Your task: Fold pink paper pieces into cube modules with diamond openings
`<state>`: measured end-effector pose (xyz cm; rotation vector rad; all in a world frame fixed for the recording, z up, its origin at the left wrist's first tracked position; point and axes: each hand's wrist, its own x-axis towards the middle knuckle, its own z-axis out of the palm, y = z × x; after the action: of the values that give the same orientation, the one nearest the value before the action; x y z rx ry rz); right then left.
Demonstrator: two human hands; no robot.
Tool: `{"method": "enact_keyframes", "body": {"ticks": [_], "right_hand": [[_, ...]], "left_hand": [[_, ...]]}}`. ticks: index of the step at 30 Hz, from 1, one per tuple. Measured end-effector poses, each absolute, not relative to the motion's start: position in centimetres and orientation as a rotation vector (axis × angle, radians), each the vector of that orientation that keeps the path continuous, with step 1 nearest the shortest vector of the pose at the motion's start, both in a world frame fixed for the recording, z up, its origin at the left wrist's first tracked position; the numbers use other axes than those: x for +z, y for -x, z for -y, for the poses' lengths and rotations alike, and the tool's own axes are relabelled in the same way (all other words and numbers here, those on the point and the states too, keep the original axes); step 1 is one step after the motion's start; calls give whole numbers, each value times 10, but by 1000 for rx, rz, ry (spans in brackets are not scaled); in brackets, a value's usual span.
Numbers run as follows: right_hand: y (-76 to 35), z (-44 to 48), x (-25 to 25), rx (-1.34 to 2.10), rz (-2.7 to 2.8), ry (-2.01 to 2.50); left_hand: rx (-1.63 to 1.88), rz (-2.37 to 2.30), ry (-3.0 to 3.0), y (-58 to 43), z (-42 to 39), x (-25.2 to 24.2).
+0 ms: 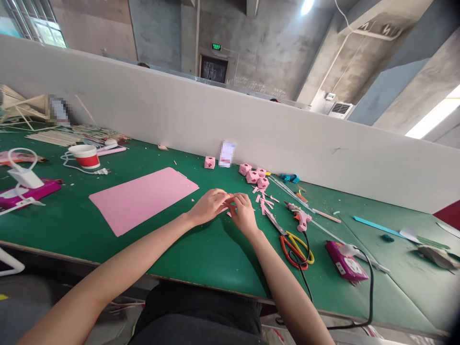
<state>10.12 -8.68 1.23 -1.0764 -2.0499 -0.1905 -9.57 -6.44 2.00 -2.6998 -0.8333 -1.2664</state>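
Observation:
My left hand and my right hand meet over the middle of the green table, fingertips pinched together. Between them is a small piece of pink paper, mostly hidden by my fingers, with a bit of red showing at the tips. To the left lies a large pink paper sheet. Beyond my right hand sit several folded pink paper boxes with dark openings, and one more pink box stands apart. Pink paper strips are scattered beside my right hand.
Scissors with red and yellow handles and a pink glue gun lie right. A purple power strip with a black cable is further right. At left are a paper cup and another purple power strip. A white partition runs behind.

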Motion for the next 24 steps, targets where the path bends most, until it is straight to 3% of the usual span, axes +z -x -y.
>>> {"method": "enact_keyframes", "body": {"ticks": [24], "right_hand": [[-117, 81, 11, -284, 1803, 1369]], "left_hand": [[-1181, 1696, 2747, 127, 23, 3]]}}
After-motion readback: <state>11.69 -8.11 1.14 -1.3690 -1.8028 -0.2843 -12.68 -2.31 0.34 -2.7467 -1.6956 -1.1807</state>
